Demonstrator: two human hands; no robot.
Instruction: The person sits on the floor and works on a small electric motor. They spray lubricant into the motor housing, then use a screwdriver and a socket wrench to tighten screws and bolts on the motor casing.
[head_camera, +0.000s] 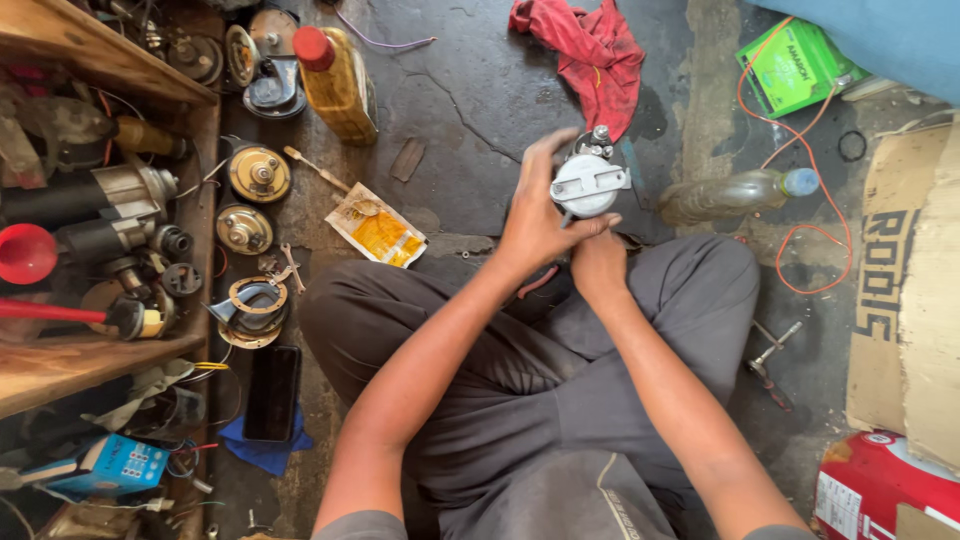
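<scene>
Both hands meet above the lap: left hand (537, 222) with fingers (545, 152) curled shut round a small grey motor part (588, 183), right hand (598, 262) closed beneath it, red rag (590, 50) on the floor just beyond the fingertips.

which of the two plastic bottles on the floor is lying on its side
The clear plastic bottle with the blue cap, right of the hands, lies on its side. The yellow bottle with the red cap at top left seems to stand upright.
</scene>
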